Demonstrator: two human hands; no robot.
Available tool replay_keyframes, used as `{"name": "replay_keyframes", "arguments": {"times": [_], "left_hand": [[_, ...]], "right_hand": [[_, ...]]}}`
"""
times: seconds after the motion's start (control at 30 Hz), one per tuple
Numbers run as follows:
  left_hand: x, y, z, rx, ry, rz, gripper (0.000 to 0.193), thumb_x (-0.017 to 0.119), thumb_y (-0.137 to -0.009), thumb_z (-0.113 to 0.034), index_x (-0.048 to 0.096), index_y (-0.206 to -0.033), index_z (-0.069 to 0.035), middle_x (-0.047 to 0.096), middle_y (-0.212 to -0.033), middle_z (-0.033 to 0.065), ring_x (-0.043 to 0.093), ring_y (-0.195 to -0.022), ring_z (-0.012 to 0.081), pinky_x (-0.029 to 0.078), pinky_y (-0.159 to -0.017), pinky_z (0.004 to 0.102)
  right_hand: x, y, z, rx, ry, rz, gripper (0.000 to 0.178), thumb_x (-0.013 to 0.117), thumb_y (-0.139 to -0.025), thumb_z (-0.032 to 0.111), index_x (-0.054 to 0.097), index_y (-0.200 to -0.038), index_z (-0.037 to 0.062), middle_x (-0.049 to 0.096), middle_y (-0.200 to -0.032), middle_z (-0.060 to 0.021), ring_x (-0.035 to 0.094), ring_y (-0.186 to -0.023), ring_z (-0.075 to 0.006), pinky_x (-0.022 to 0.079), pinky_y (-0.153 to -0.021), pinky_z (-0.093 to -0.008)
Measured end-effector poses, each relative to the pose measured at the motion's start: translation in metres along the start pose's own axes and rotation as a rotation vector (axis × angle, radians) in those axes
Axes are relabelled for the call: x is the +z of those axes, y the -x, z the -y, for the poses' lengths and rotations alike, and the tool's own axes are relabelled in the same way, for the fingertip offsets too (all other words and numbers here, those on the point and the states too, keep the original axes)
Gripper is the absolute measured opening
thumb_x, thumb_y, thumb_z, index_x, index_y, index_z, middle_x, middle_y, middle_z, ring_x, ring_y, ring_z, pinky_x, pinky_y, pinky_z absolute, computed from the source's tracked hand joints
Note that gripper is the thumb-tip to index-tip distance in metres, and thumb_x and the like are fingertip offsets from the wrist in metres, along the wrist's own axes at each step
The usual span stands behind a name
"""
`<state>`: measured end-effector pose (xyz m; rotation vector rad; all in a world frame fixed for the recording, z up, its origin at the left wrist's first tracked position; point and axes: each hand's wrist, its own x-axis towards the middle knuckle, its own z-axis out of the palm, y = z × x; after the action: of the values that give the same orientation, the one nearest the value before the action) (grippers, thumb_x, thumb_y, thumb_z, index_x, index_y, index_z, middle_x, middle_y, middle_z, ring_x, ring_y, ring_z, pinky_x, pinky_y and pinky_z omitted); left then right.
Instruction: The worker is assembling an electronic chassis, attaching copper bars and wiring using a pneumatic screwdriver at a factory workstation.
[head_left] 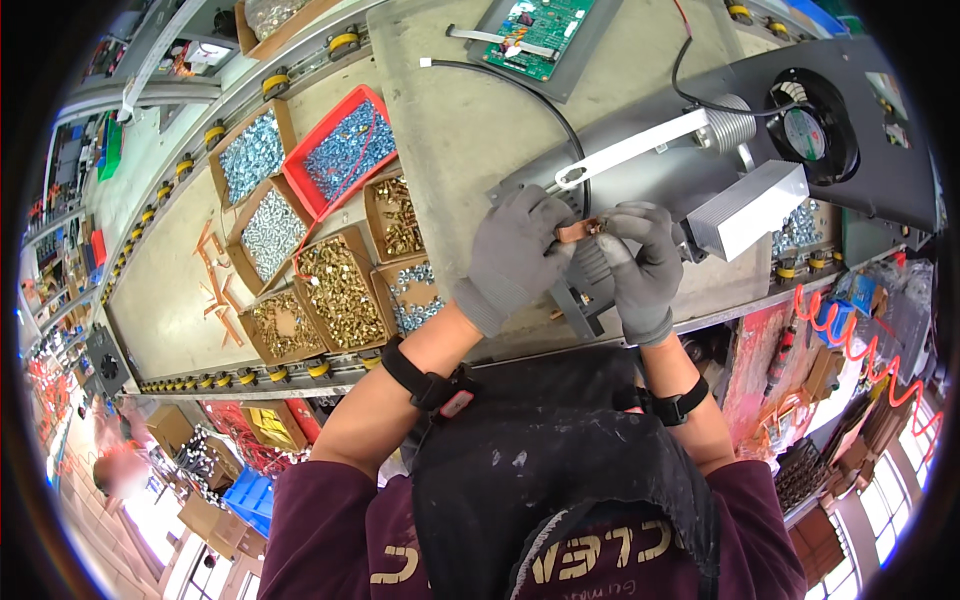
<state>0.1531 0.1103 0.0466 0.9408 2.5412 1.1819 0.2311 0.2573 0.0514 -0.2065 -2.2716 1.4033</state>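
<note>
Both hands wear grey gloves and meet at a small copper strip (572,232) above the front end of a dark metal panel (740,85). My left hand (518,258) is closed on the strip's left side. At its right end the fingers of my right hand (642,268) pinch it, near a small metal fastener too small to make out. Under the hands sits a black finned part (592,275), partly hidden. A white flat bar (630,148) with a slotted end runs from beside the hands to a ribbed cylinder (728,123). A silver finned heatsink (750,210) stands to the right.
Cardboard trays of brass bolts (345,290) and silver screws (270,235), plus a red bin (292,165) of fasteners, stand left. Copper strips (212,262) lie beyond them. A green circuit board (540,35), a black cable (510,80) and a fan (808,130) are also around.
</note>
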Motion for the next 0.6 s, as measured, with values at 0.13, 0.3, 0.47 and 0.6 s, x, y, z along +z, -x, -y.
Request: {"name": "replay_keyframes", "arguments": {"times": [0.13,0.3,0.47,0.6], "left_hand": [[0.001,0.0,0.002,0.011,-0.005,-0.021,0.026,0.069,-0.063,-0.015,0.058,-0.086,-0.01,0.054,-0.085,0.0057,0.058,-0.067,0.0253,0.048,-0.059,0.0353],[-0.002,0.0,0.003,0.009,0.035,-0.019,0.023,0.069,-0.064,-0.014,0.058,-0.084,-0.009,0.054,-0.082,0.0052,0.058,-0.067,0.0243,0.049,-0.059,0.0348],[-0.001,-0.002,0.004,0.012,0.034,0.021,0.023,0.069,-0.064,-0.012,0.058,-0.083,-0.008,0.054,-0.082,0.0065,0.058,-0.067,0.024,0.049,-0.06,0.0333],[-0.002,0.0,0.003,-0.052,0.091,0.042,0.023,0.07,-0.065,-0.011,0.057,-0.083,-0.006,0.054,-0.081,0.0047,0.058,-0.065,0.0185,0.049,-0.061,0.0288]], "right_hand": [[0.004,-0.002,-0.002,-0.023,0.013,0.013,0.016,0.067,-0.075,0.005,0.063,-0.09,0.0061,0.062,-0.09,-0.0069,0.054,-0.087,-0.0235,0.042,-0.079,-0.0322],[0.002,-0.001,0.001,-0.166,0.339,0.067,0.018,0.063,-0.077,0.009,0.065,-0.095,0.0102,0.061,-0.091,-0.0051,0.052,-0.086,-0.0263,0.041,-0.08,-0.0354],[-0.006,-0.002,-0.006,-0.313,0.525,0.211,0.025,0.062,-0.073,0.013,0.065,-0.098,0.013,0.059,-0.1,-0.0042,0.052,-0.088,-0.0277,0.041,-0.081,-0.0361],[-0.014,-0.002,0.003,-0.312,0.521,0.176,0.028,0.061,-0.078,0.013,0.064,-0.105,0.0106,0.057,-0.107,-0.0083,0.053,-0.093,-0.0286,0.042,-0.083,-0.0357]]}}
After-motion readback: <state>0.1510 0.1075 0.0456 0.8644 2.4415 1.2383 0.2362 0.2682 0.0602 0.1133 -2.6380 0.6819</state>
